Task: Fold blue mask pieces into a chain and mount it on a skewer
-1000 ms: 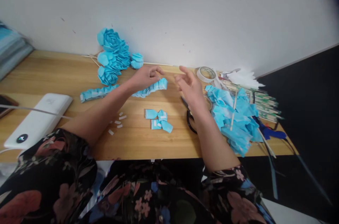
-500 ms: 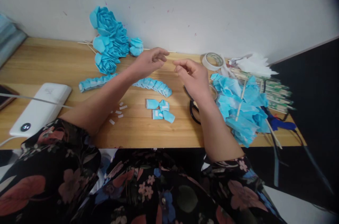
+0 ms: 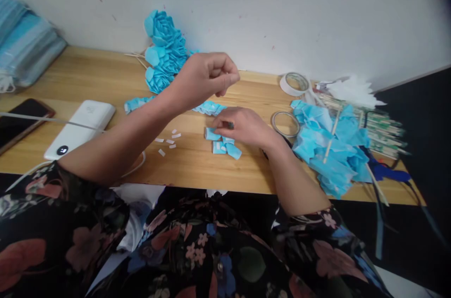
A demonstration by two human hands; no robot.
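Down and leftward your right hand [image 3: 244, 125] has come, away from your left fingertips and onto the near side of the desk [image 3: 190, 166], while your left hand [image 3: 206, 77] has stayed high, its fingers now curled tighter. Your right hand is clearly the nearer to the four blue pieces [image 3: 219, 148]: they lie directly below its fingertips and a little toward you, bunched together, white strips on some. The top left piece is right at the tips, its longer side running left to right, much as your thumb and forefinger point; the lower right one slants off toward you and to the right. Your right thumb and forefinger arch into a loop with tips close together; you cannot tell here whether they meet, or pinch or touch a piece. Your left thumb presses against the forefinger, well apart from the pieces and farther from you; anything thin between them would be too small to make out. Beyond your right hand lies the folded row [image 3: 210, 108], and to the left of the pieces, the white bits [image 3: 169, 141].
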